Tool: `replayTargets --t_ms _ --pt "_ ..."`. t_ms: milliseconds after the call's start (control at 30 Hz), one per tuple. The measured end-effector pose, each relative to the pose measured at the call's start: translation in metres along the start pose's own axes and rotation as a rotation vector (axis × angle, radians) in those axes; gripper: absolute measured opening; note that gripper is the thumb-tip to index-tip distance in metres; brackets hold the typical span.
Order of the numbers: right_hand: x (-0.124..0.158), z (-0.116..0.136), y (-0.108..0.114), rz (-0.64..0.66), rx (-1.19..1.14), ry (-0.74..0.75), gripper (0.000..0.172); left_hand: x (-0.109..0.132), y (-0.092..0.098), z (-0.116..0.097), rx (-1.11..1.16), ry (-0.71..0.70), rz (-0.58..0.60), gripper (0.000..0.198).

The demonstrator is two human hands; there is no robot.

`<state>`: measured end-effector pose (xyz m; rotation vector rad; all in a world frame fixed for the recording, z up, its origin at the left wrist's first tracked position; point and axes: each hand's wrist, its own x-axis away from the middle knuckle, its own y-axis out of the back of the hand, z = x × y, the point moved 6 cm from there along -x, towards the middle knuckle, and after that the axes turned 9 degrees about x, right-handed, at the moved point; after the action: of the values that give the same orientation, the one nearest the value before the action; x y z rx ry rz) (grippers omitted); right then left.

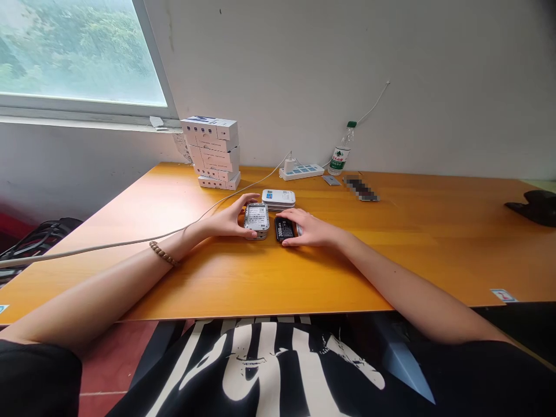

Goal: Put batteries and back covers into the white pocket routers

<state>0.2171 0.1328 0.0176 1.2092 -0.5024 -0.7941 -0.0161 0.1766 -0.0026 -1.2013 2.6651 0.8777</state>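
Observation:
On the wooden table, my left hand (234, 220) curls round a small stack of white device housings (257, 219), thumb at the near side and fingers at the far side. The top housing shows an open bay with a printed label. Just right of it, my right hand (304, 227) grips black batteries (285, 230), the top one marked 3000 mAh; how many are beneath is hidden. Behind both hands lies a low pile of white rounded devices (278, 198), the top one bearing a blue label.
White boxes (217, 153) stand stacked at the back left. A cable (143, 238) crosses over my left forearm to a power strip (302, 171). Behind are a water bottle (341, 152), a grey packet (331, 180) and a blurred-out dark item (362, 190). A black object (536, 207) lies far right.

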Motion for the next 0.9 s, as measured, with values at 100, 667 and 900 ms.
replayTargets --t_ms 100,667,900 --pt "-0.001 -0.001 -0.001 -0.005 -0.009 0.013 0.078 0.0 -0.001 -0.002 0.02 -0.018 0.019 0.105" --pt "-0.003 -0.004 0.002 -0.068 0.004 0.024 0.073 0.001 -0.005 0.004 0.19 0.069 0.059 0.107" --pt "-0.003 -0.006 0.001 -0.06 0.018 0.006 0.072 0.002 -0.005 0.006 0.209 0.108 0.065 0.108"
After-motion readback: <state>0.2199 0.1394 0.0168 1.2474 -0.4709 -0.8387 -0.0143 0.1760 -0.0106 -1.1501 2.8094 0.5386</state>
